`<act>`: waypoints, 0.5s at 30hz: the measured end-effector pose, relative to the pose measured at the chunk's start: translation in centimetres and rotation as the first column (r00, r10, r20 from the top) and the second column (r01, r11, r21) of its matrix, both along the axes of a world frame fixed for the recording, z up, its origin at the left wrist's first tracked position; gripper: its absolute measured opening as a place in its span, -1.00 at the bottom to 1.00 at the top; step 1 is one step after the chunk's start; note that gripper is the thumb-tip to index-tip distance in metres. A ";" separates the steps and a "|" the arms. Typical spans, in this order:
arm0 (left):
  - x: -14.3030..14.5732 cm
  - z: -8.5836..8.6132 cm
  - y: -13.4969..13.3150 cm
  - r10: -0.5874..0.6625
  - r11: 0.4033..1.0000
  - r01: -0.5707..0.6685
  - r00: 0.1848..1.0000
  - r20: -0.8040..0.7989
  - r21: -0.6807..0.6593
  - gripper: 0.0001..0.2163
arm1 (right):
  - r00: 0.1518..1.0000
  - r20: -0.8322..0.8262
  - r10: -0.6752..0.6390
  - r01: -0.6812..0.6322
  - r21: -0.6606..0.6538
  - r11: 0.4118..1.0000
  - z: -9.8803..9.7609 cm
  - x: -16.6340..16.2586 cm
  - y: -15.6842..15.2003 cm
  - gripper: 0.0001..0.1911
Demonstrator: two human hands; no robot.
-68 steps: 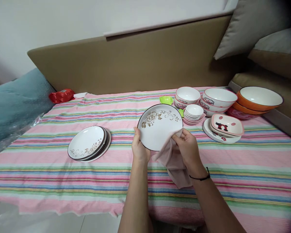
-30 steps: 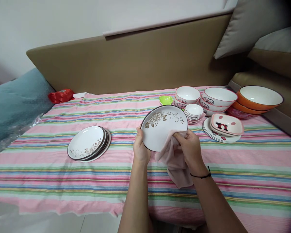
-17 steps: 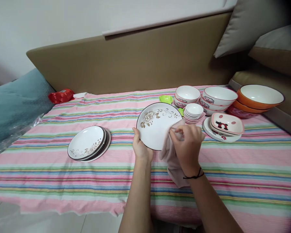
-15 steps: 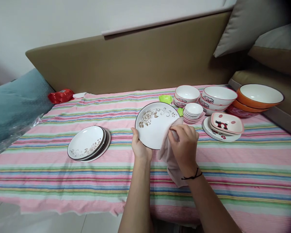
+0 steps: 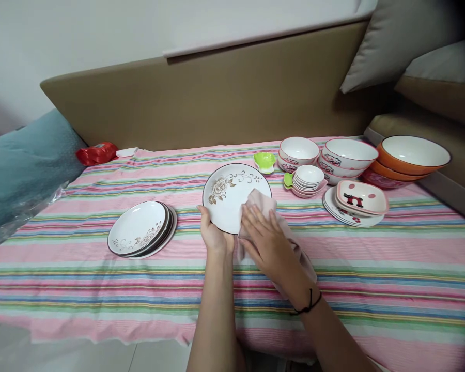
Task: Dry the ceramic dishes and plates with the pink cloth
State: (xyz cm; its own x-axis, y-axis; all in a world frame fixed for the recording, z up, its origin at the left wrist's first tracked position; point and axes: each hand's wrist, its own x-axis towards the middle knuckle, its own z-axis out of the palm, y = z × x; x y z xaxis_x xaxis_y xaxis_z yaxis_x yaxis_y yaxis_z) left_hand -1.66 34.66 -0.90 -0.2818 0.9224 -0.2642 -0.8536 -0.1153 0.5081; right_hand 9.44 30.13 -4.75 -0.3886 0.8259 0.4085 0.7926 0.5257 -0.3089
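A round white plate (image 5: 232, 194) with a dark rim and a brown flower pattern is held up, tilted, above the striped cloth. My left hand (image 5: 216, 232) grips its lower left edge, thumb on the front and the other fingers underneath. Against the plate's lower right part, my right hand (image 5: 265, 240) presses a pale pink cloth (image 5: 261, 200), fingers stretched over it; the rest of the cloth hangs below the wrist. A stack of similar plates (image 5: 139, 227) lies to the left.
The striped tablecloth (image 5: 139, 289) covers the surface. To the right stand white bowls (image 5: 349, 152), orange bowls (image 5: 414, 152), small dishes (image 5: 309, 178), a square bowl (image 5: 362, 196) on plates, and a green dish (image 5: 264, 161). A red bundle (image 5: 96, 154) lies at the back left.
The plate and my left hand have shifted slightly left. My right hand has gone from pinching the cloth at the plate's right edge to lying flatter over it, lower and further left.
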 end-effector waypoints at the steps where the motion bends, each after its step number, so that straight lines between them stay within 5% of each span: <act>1: -0.1 0.1 -0.1 -0.005 1.000 0.005 1.000 0.000 0.012 -0.54 | 0.997 0.004 -0.071 0.071 0.011 0.997 -0.1 0.0 0.0 -0.37; 4: 0.0 0.2 -0.4 -0.079 0.995 0.080 0.997 -0.017 0.064 -0.56 | 0.984 -0.007 -0.178 0.178 0.031 0.984 -0.4 -0.5 0.3 -0.27; 10: 0.4 0.0 -0.6 -0.222 0.974 0.220 0.975 -0.030 -0.060 -0.57 | 0.995 0.031 0.094 -0.096 0.072 0.993 -0.2 -1.4 -0.3 -0.20; 12: 0.3 0.0 -0.5 -0.161 0.987 0.161 0.987 -0.026 -0.011 -0.57 | 0.998 0.053 0.044 -0.048 0.081 0.996 -0.5 -0.9 -0.5 -0.21; 15: 0.1 0.0 -0.5 -0.120 0.989 0.122 0.992 -0.029 0.087 -0.57 | 0.980 0.019 -0.196 0.192 0.113 0.975 -1.0 -0.1 -0.1 -0.21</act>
State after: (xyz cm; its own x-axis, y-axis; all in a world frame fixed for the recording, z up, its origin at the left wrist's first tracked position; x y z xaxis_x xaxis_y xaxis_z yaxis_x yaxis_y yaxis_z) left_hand -1.53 34.11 -0.94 -0.1717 0.9695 -0.1747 -0.8518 -0.0570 0.5208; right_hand 9.32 30.07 -5.75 -0.2387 0.8375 0.4916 0.8907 0.3905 -0.2326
